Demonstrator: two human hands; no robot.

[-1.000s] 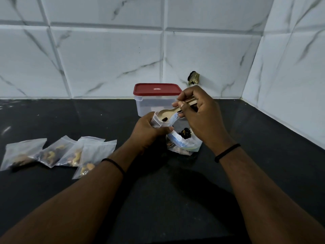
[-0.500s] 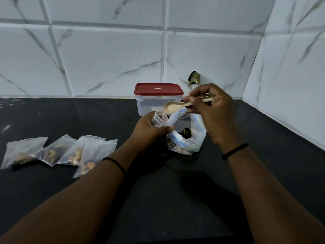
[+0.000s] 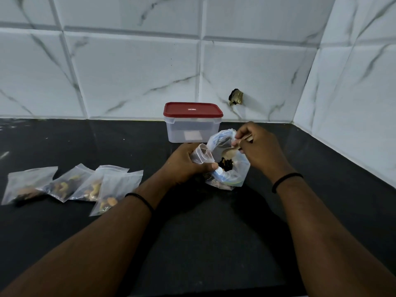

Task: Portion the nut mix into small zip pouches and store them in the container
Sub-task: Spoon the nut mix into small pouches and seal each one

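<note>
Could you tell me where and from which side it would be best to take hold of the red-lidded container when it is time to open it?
The container stands upright by the wall with its red lid shut and overhanging the clear walls. I would probably hold the walls from the near left side, away from the nut mix bag, and lift a lid corner with the fingers.

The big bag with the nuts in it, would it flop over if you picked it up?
Probably, yes. The big bag looks like thin, crinkled plastic that sags around the nut mix, so it would likely droop. Its mouth is open with the spoon inside, so nuts might spill if it tipped.
</note>
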